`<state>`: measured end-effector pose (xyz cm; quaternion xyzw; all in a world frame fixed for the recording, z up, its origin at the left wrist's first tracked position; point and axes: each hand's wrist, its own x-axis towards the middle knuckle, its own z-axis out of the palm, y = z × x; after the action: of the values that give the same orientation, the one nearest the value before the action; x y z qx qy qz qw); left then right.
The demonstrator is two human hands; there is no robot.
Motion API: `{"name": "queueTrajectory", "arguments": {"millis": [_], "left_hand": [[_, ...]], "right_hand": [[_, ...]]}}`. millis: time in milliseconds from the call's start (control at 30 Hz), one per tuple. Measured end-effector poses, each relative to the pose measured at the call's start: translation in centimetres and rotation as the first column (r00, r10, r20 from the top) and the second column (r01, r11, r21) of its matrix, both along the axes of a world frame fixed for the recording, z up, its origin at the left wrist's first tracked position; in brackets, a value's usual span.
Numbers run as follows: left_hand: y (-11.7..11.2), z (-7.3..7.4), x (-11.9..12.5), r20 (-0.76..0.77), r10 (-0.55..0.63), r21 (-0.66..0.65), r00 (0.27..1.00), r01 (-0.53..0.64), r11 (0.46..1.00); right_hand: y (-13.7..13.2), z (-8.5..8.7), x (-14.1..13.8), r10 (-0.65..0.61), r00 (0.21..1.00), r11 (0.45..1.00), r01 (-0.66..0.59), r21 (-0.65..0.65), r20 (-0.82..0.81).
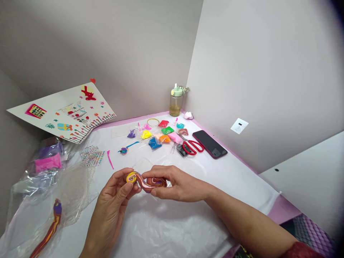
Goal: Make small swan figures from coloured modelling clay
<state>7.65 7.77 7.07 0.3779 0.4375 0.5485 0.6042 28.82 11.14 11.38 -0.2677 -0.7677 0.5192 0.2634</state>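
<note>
Head: scissors (191, 142), phone (210, 144) beyond clay (143, 183)

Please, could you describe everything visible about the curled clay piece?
The clay piece looks soft, like modelling clay. Its streaked strip curls into a coil at each end, making an S-like scroll. The left coil shows much yellow; the middle and right coil show reddish brown, purple and pale streaks. The left hand pinches the yellow coil; the right hand grips the other, partly hiding it.
</note>
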Motion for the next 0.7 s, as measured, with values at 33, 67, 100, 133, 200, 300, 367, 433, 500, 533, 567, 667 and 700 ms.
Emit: {"name": "queueTrajectory", "arguments": {"millis": [33,67,100,133,200,300,367,433,500,533,567,667,700], "left_hand": [[0.0,-0.1,0.2,-0.002,0.002,0.015,1.0,-0.002,1.0],[-0.1,-0.2,0.4,-0.014,0.007,0.034,1.0,-0.007,0.999],[-0.1,-0.3,0.6,-0.035,0.014,0.055,0.999,-0.012,0.998],[-0.1,-0.5,0.6,-0.064,0.026,0.078,0.998,-0.021,0.997],[-0.1,-0.7,0.6,-0.129,0.066,0.126,0.989,-0.049,0.991],[0.0,-0.9,0.3,-0.188,0.075,0.159,0.979,-0.045,0.986],[0.1,-0.8,0.2,-0.203,0.043,0.161,0.978,-0.01,0.987],[0.1,-0.6,0.0,-0.218,0.012,0.173,0.976,0.027,0.985],[0.1,-0.4,-0.1,-0.242,0.004,0.19,0.97,0.044,0.981],[0.1,-0.3,-0.2,-0.261,0.007,0.194,0.965,0.045,0.98],[0.1,-0.2,-0.4,-0.285,0.012,0.19,0.958,0.044,0.981],[0.1,-0.1,-1.0,-0.395,-0.015,0.164,0.919,0.086,0.983],[0.1,-0.1,-1.2,-0.431,-0.035,0.17,0.902,0.119,0.978]], "right_hand": [[0.0,0.0,0.0,0.012,1.0,1.0,-0.012,-0.002,0.003],[-0.1,0.0,-0.1,0.019,1.0,1.0,-0.019,0.0,0.006],[-0.1,0.1,-0.1,0.023,1.0,1.0,-0.023,0.002,0.009],[-0.1,0.1,-0.1,0.025,1.0,1.0,-0.025,0.006,0.013],[-0.1,0.1,-0.1,0.026,0.999,1.0,-0.026,0.016,0.025],[0.0,0.1,0.0,0.019,0.999,0.999,-0.02,0.031,0.036],[0.1,0.1,0.1,0.013,0.999,0.999,-0.014,0.036,0.04],[0.1,0.1,0.1,0.012,0.999,0.999,-0.014,0.034,0.044],[0.0,0.1,0.2,0.002,0.999,1.0,-0.002,0.004,0.047],[-0.1,0.1,0.2,-0.012,0.999,1.0,0.013,-0.021,0.046],[-0.1,0.1,0.2,-0.027,0.998,0.998,0.029,-0.048,0.048],[-0.1,0.2,0.3,-0.058,0.994,0.997,0.063,-0.05,0.091],[-0.1,0.2,0.3,-0.058,0.992,0.998,0.06,-0.014,0.114]]}}
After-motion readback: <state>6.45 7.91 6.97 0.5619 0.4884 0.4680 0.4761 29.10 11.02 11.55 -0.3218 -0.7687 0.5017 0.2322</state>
